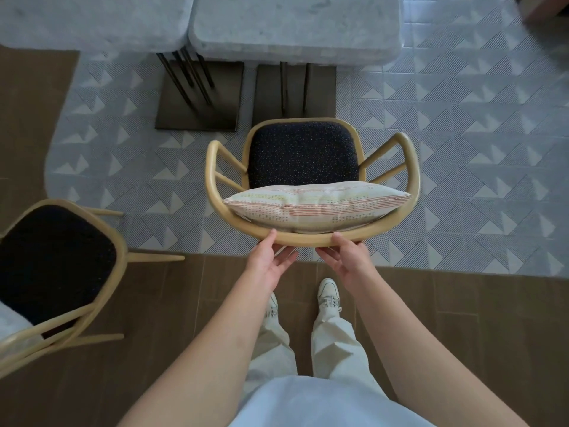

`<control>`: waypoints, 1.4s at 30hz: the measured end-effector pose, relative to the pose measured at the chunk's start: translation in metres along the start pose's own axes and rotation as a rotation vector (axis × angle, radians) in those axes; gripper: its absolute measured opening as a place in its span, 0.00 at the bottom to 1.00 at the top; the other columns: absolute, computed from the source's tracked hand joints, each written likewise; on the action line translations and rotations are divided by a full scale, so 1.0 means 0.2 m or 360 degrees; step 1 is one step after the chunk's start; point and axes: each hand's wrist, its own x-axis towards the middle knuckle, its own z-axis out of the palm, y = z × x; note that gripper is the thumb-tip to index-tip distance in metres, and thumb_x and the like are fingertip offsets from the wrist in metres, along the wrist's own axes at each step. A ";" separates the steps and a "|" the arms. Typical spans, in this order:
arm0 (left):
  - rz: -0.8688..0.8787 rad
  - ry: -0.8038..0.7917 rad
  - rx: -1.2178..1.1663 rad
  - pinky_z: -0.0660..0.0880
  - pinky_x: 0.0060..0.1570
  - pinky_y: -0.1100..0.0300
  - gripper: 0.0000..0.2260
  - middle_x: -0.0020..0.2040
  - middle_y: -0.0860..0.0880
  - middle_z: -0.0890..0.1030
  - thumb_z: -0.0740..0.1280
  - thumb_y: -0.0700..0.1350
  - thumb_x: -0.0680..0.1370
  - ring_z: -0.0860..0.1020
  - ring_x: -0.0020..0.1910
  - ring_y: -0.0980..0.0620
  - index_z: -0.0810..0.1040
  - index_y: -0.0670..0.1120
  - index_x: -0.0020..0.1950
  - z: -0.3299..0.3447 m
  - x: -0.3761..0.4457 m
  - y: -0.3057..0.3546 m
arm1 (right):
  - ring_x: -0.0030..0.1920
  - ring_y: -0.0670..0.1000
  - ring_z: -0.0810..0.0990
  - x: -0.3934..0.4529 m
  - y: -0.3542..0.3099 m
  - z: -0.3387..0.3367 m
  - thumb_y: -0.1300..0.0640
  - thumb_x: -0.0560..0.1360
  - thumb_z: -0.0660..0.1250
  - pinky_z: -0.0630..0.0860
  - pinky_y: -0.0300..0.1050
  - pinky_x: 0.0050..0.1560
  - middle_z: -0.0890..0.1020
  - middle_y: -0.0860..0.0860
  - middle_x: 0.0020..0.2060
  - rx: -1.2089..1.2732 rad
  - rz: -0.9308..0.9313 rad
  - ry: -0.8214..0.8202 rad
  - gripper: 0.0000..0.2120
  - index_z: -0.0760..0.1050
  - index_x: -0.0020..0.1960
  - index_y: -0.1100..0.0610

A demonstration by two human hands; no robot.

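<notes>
Well, the head camera looks straight down at a chair (301, 155) with a pale wood frame and a dark dotted seat. It stands in the middle of the scene on the grey patterned floor (462, 149), just past the edge of the brown wood floor (154, 303).

The left hand (271, 257) and the right hand (345, 257) both hold the near curved rail of the chair, close side by side. Each thumb lies on top of the rail and the fingers reach under it, so the rail is pinched between them. The left fingers are spread a little. The right ones sit closer together.

A striped pillow (317, 204) lies on the near part of the seat and leans on the rail, just beyond the hands. It touches the rail but not the hands.

At the far side two white stone tables stand side by side, the left table (92, 20) and the right table (292, 26). Their dark flat feet lie on the patterned floor. The right foot (320, 90) sits just past the far edge of the chair, right in front of it. I cannot tell if they touch. The left foot (228, 97) is a bit further left.

A second chair (55, 266) stands at the near left, well apart. Two white shoes (329, 291) stand on the brown floor, near the hands.
</notes>
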 end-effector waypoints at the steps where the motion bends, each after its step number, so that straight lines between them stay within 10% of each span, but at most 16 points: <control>1: -0.0007 -0.0003 0.0009 0.80 0.43 0.48 0.11 0.58 0.40 0.82 0.67 0.45 0.82 0.82 0.54 0.41 0.77 0.43 0.62 -0.03 0.00 0.02 | 0.56 0.60 0.83 -0.01 0.03 0.02 0.65 0.80 0.64 0.83 0.56 0.53 0.77 0.62 0.63 0.0009 0.0003 0.0009 0.17 0.66 0.68 0.63; 13: -0.0099 -0.0126 0.0098 0.80 0.43 0.47 0.10 0.61 0.39 0.81 0.67 0.44 0.82 0.82 0.56 0.40 0.76 0.43 0.63 -0.38 0.04 0.23 | 0.54 0.58 0.84 -0.09 0.35 0.25 0.64 0.81 0.65 0.83 0.54 0.54 0.79 0.62 0.62 0.0126 -0.0045 0.0087 0.18 0.67 0.69 0.64; 22: 0.0492 0.0127 0.0719 0.83 0.43 0.54 0.13 0.53 0.45 0.85 0.71 0.47 0.80 0.85 0.47 0.50 0.77 0.43 0.61 -0.55 0.10 0.28 | 0.53 0.55 0.85 -0.12 0.39 0.16 0.59 0.80 0.67 0.81 0.55 0.59 0.83 0.58 0.57 0.0095 -0.0158 0.0257 0.18 0.70 0.68 0.62; 42: 0.0292 -0.0038 0.0361 0.82 0.45 0.50 0.10 0.58 0.39 0.82 0.67 0.39 0.82 0.84 0.54 0.41 0.75 0.39 0.62 -0.47 0.12 0.23 | 0.52 0.56 0.85 -0.13 0.37 0.15 0.63 0.81 0.65 0.84 0.51 0.52 0.80 0.61 0.61 0.0208 -0.0131 0.0177 0.18 0.68 0.69 0.64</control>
